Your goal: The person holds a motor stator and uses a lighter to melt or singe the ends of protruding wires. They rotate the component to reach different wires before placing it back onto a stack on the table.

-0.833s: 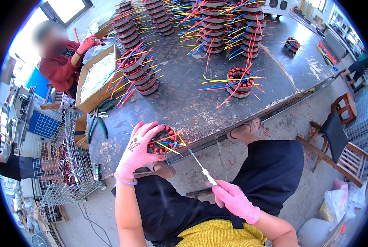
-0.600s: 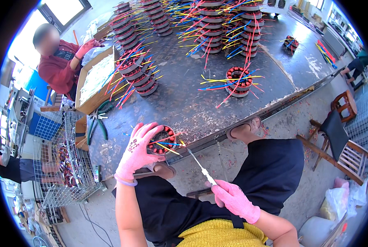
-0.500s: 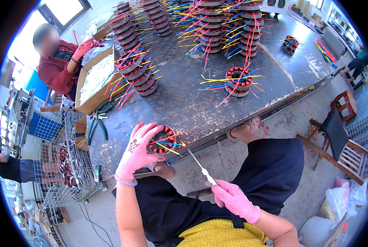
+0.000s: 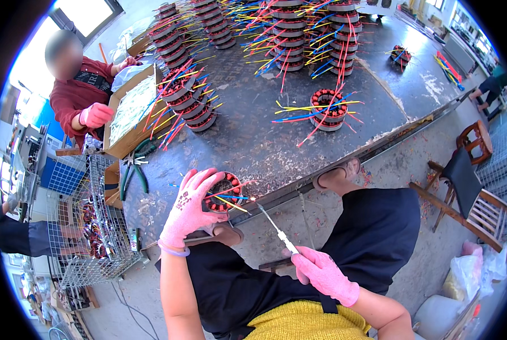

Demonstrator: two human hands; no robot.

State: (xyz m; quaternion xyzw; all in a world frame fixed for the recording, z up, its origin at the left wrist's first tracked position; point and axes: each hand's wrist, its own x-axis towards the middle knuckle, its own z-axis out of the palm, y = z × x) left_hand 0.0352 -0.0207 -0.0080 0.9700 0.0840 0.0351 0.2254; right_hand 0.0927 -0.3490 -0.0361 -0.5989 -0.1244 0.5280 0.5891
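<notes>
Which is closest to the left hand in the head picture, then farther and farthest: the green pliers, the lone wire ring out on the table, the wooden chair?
1. Green pliers: just left of the left hand, at the table's left edge.
2. Lone wire ring: up and right, mid-table.
3. Wooden chair: far right, on the floor.

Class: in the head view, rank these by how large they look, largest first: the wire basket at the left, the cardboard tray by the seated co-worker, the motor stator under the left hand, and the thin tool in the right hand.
1. wire basket
2. cardboard tray
3. Unsure: stator and thin tool look similar in length; the stator is bulkier but the left hand partly covers it, and the right hand hides the tool's handle.

co-worker's hand (image 4: 96,115) — lowered from box (image 4: 130,113) edge | rest unchanged
</notes>
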